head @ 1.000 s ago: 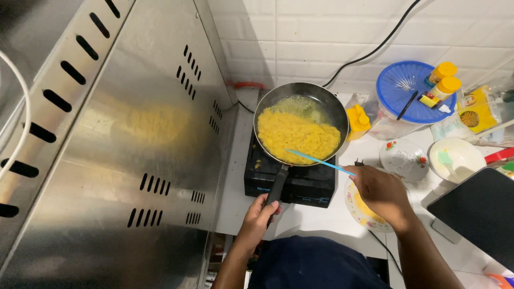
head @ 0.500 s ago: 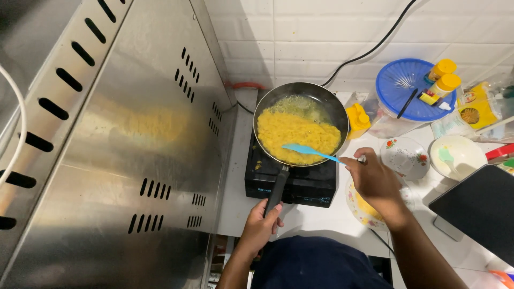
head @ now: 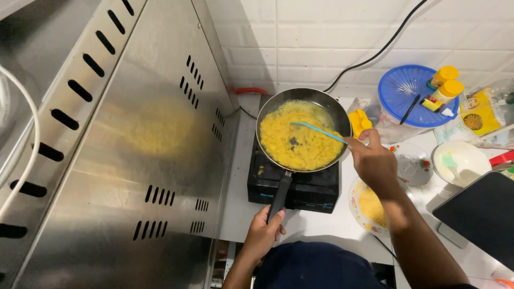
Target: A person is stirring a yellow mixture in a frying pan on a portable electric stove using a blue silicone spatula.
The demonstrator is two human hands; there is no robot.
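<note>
Left hand (head: 266,231) is wrapped around the end of the black handle (head: 280,196), fingers curled shut on it, bracing the frying pan (head: 303,130) where it sits on the small black cooker (head: 294,184) near the back of the bench (head: 321,227), hard against the steel panel (head: 134,144) on the left. Right hand (head: 375,160) comes in from the right side, pinching the thin handle of the blue spatula (head: 318,131), its blade resting in the yellow scrambled food (head: 297,139). That food looks soft and crumbly, easy to push about and easy to tip over the rim. The pan looks rigid, middling in weight and likely hot at the rim, so the handle's far end is the sensible place to grip. The spatula looks light and probably a little bendy. Just under the right wrist sits a glass bowl (head: 369,206) streaked yellow; a blue lid (head: 415,96) with yellow-capped bottles (head: 447,84) stands toward the back right corner.
</note>
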